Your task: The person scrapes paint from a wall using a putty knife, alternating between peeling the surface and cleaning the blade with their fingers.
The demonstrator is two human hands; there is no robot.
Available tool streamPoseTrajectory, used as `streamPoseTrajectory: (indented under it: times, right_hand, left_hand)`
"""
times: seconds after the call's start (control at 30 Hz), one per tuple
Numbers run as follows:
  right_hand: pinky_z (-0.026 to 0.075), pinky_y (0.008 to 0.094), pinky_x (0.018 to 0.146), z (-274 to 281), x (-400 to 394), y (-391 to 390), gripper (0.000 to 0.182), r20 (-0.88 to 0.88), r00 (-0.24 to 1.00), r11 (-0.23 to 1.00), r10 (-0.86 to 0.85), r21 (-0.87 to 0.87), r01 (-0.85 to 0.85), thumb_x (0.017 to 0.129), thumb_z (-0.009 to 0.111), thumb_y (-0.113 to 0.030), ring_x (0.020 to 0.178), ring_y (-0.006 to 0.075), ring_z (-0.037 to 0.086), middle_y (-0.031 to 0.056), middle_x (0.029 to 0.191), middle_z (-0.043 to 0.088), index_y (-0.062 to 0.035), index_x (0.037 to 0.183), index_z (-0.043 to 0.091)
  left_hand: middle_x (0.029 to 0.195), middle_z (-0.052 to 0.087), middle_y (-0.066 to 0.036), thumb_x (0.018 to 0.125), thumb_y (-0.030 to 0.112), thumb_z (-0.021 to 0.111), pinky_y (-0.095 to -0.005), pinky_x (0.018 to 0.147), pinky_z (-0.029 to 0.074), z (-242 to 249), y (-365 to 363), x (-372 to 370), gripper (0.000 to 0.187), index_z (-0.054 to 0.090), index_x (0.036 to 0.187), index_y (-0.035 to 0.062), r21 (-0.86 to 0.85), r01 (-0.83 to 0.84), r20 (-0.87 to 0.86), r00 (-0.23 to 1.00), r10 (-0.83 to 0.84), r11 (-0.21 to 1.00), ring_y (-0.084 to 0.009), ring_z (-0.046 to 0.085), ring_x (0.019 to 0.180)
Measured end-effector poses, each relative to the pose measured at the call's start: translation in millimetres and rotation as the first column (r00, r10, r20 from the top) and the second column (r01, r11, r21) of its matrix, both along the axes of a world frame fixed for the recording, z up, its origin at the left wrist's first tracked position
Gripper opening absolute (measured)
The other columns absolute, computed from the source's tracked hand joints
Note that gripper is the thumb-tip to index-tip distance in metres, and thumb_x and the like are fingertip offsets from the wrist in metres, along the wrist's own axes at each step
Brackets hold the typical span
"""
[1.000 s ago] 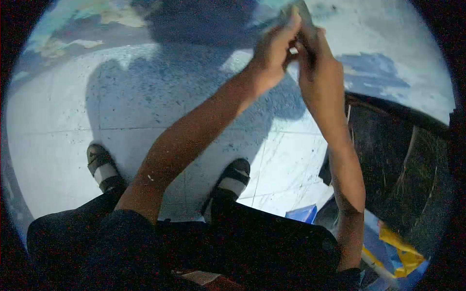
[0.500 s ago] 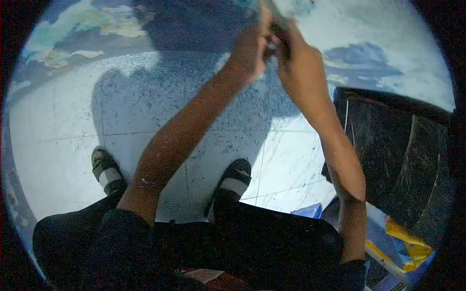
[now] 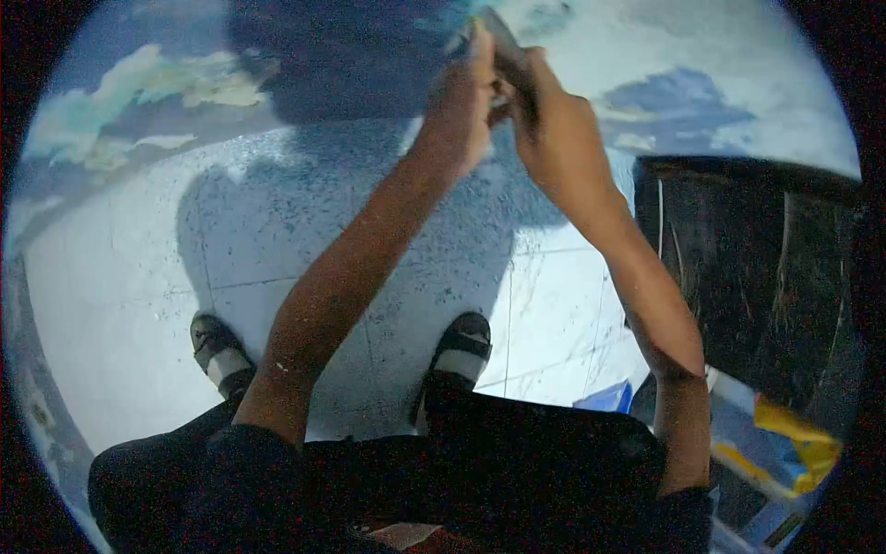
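Both my hands are raised in front of a wall (image 3: 175, 83) with patchy blue, white and greenish paint. My right hand (image 3: 561, 129) is closed round a narrow, flat grey tool (image 3: 503, 42) that tilts up to the left; its exact kind is not clear. From the other side, my left hand (image 3: 461, 106) presses against the same tool, thumb pointing up along it. The hands almost meet, and the left fingers are partly hidden. Where the tool's upper end meets the wall is too blurred to tell whether it touches.
Dark flakes lie scattered over the white tiled floor (image 3: 138, 342) below the wall. A black, streaked box-like object (image 3: 738, 277) stands at the right. Near my right elbow lie a yellow and blue wrapper (image 3: 798, 448) and a small blue thing (image 3: 609, 397). My sandalled feet (image 3: 461, 346) are apart.
In the view, my hands and the tool have shifted slightly left and down. The floor and my feet also sit a little lower, so my head has moved. The grip looks the same.
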State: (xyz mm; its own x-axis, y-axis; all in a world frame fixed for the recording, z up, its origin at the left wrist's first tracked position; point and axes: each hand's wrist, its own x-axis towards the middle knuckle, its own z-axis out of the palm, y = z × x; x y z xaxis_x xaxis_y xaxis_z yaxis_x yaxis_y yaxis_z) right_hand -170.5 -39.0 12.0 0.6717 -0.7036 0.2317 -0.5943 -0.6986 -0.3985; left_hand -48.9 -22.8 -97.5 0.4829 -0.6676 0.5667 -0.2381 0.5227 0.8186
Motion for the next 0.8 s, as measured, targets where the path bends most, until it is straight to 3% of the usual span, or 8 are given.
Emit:
streamPoseTrajectory:
  times: [0.13,0.2,0.33,0.53,0.6,0.63,0.7,0.8]
  right_hand:
    - [0.051,0.0536,0.066,-10,26,0,0.042,0.041,0.976,0.976,0.212,-0.055,-0.209,0.092,0.057,-0.007,0.083,0.0492,0.062,0.0305,0.091,0.064,-0.004,0.133,0.047]
    - [0.051,0.0536,0.067,-8,32,4,0.042,-0.007,0.983,0.983,0.184,0.02,-0.184,0.091,0.057,-0.007,0.086,0.0494,0.062,0.0317,0.094,0.063,-0.0036,0.133,0.047]
    - [0.052,0.0539,0.071,-3,23,7,0.04,-0.002,0.996,0.996,0.091,0.027,-0.091,0.092,0.056,-0.007,0.089,0.0486,0.062,0.0294,0.099,0.065,-0.0048,0.131,0.049]
    - [0.051,0.0543,0.069,-9,36,11,0.042,0.018,0.979,0.978,0.203,0.041,-0.204,0.091,0.057,-0.006,0.086,0.0495,0.063,0.0304,0.094,0.065,-0.0054,0.132,0.046]
    - [0.049,0.0546,0.067,0,32,16,0.04,0.062,0.975,0.975,0.214,0.038,-0.217,0.091,0.057,-0.005,0.086,0.0509,0.061,0.0307,0.09,0.064,-0.0049,0.13,0.047]
    - [0.049,0.0546,0.066,7,22,18,0.04,0.028,0.992,0.99,0.125,0.064,-0.127,0.09,0.057,-0.005,0.086,0.0513,0.059,0.0316,0.089,0.063,-0.0042,0.128,0.047]
    - [0.049,0.0547,0.065,13,30,16,0.039,-0.01,0.997,0.994,0.078,0.072,-0.077,0.089,0.057,-0.004,0.086,0.0517,0.058,0.0324,0.087,0.062,-0.0035,0.127,0.047]
    - [0.049,0.0546,0.065,7,22,18,0.038,-0.016,0.999,0.993,0.045,0.108,-0.043,0.089,0.057,-0.004,0.086,0.0519,0.058,0.033,0.087,0.061,-0.0032,0.126,0.048]
  left_hand:
    - [0.086,0.058,-0.008,0.107,0.043,0.032,-0.0356,0.067,0.048,18,17,10,0.049,0.043,0.131,0.0013,0.301,0.422,-0.551,0.809,-0.205,0.855,-0.0212,0.055,0.075]
    - [0.104,0.063,-0.006,0.104,0.044,0.043,-0.034,0.083,0.047,19,14,19,0.042,0.059,0.112,0.006,-0.311,0.302,-0.818,0.397,-0.416,0.901,-0.0152,0.059,0.091]
    - [0.1,0.063,-0.008,0.106,0.044,0.038,-0.0344,0.079,0.048,10,25,17,0.045,0.057,0.109,0.0028,0.386,0.259,-0.148,0.965,-0.218,0.885,-0.0162,0.058,0.085]
    - [0.101,0.064,-0.005,0.104,0.057,0.032,-0.0338,0.079,0.052,-4,9,14,0.061,0.057,0.124,0.0057,0.271,0.389,-0.56,0.808,-0.184,0.881,-0.0175,0.06,0.087]
    - [0.081,0.057,-0.006,0.107,0.046,0.032,-0.0326,0.067,0.047,21,13,15,0.052,0.06,0.103,0.0029,-0.08,0.396,-0.903,0.359,-0.234,0.915,-0.0152,0.053,0.073]
    - [0.081,0.057,-0.006,0.107,0.046,0.032,-0.0326,0.067,0.047,16,8,9,0.052,0.06,0.103,0.0029,-0.079,0.391,-0.898,0.372,-0.236,0.917,-0.0152,0.053,0.073]
    - [0.083,0.06,-0.005,0.107,0.049,0.032,-0.0315,0.065,0.046,-4,-2,-2,0.055,0.062,0.103,0.0037,0.195,0.255,-0.286,0.938,-0.194,0.947,-0.0131,0.054,0.074]
    - [0.083,0.058,-0.003,0.106,0.05,0.032,-0.0304,0.066,0.045,1,16,16,0.054,0.062,0.106,0.0051,0.157,0.421,-0.608,0.754,-0.249,0.893,-0.0126,0.052,0.073]
